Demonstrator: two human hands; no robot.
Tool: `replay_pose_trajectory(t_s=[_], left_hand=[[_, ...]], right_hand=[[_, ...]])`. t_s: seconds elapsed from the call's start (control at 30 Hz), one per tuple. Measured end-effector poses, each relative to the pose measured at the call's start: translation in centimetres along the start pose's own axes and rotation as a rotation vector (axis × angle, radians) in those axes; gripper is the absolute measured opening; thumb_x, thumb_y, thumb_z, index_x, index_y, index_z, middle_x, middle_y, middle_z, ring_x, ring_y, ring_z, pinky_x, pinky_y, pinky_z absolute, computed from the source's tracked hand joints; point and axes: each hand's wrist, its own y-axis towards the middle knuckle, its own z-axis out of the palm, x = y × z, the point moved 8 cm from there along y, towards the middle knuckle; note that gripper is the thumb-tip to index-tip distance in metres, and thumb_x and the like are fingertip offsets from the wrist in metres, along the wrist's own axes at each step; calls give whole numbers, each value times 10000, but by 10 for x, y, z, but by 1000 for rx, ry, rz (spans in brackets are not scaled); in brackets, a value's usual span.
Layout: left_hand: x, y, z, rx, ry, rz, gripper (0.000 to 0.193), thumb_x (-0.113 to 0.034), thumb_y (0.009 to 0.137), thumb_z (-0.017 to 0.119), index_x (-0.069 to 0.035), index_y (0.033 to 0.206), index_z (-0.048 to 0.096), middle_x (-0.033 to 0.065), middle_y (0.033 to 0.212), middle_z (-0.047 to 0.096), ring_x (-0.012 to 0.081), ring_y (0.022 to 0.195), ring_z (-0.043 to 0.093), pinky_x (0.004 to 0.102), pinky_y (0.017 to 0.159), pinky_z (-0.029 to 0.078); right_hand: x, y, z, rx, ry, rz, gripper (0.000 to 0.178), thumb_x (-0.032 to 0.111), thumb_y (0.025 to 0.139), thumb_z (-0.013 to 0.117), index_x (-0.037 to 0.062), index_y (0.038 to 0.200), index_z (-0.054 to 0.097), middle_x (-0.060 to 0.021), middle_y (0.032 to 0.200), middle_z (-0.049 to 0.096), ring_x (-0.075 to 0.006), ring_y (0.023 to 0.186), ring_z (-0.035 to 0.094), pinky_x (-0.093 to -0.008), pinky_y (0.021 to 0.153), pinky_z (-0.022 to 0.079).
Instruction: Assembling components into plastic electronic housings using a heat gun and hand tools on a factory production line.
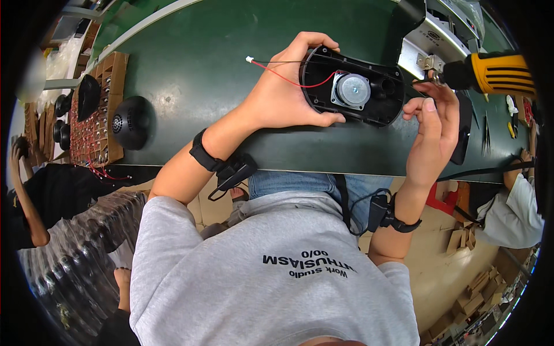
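Head view: I'm seeing left grip (288,83) clasping black speaker housing (375,74) over surface (202,69) by left end, long axis running rightward toward nearby right grip (431,121), whose hold I can't tell.

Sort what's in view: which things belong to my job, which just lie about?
Likely the job:
housing, in the left hand
speaker
plug
screwdriver, near the right hand

Probably just lying about:
yellow-handled tool
floor cartons
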Motion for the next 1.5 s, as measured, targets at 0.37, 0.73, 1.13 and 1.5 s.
replay_pose_trajectory(t_s=[0.37, 0.73, 1.13, 1.5], left_hand=[[8, -4, 3, 19, 59, -67, 931, -227, 560, 987, -55, 1315, 470, 130, 1245, 625, 237, 1182, 627, 356, 1043, 501], [1, -6, 10, 30, 89, -112, 969, -250, 543, 996, -61, 1319, 446, 139, 1234, 619, 275, 1131, 637, 376, 984, 518], [5, -8, 11, 63, 50, -85, 998, -275, 533, 1005, -54, 1331, 447, 133, 1238, 624, 277, 1139, 643, 382, 981, 526], [6, -7, 12, 65, 50, -78, 985, -264, 539, 1006, -62, 1327, 451, 133, 1248, 625, 270, 1135, 651, 375, 979, 526]], right_hand=[[14, 11, 26, -20, -134, -63, 303, 31, 917, 673, -16, 1215, 644, -78, 1077, 683, -87, 803, 596, -218, 687, 445], [40, -8, 68, 328, -940, -155, 369, 108, 720, 867, 35, 1054, 730, -88, 1009, 590, -281, 900, 571, -407, 791, 486], [26, 1, 78, 496, -1005, -188, 429, 149, 618, 914, -13, 977, 746, -81, 898, 480, -274, 865, 523, -414, 781, 461], [24, 1, 75, 488, -975, -198, 429, 152, 621, 902, -23, 979, 744, -88, 890, 486, -275, 857, 522, -407, 775, 460]])
